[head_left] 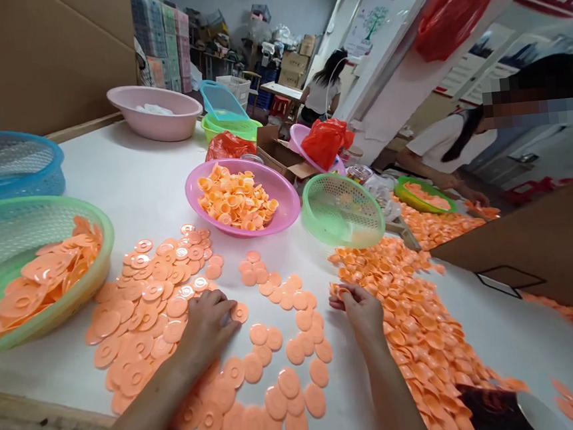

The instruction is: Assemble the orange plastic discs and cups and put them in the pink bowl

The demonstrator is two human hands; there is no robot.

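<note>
My left hand (209, 329) reaches over a spread of flat orange plastic discs (147, 314), palm down. Its fingers are bent and apart, the tips beside a single orange disc (241, 312). Between the thumb and fingers of my right hand (362, 312) is a small orange plastic cup (341, 291), partly hidden. That hand is at the left edge of a large heap of similar orange cups (426, 323). Loose discs (303, 320) lie on the white tabletop between my hands.
A pink bowl (293, 204) holds cup pieces; a green basket (368, 231) stands beside it. At left, another green basket (102, 258) holds discs, near a blue basket (56, 161). A co-worker (446, 147) sits across at right. Cardboard (544, 239) borders the right side.
</note>
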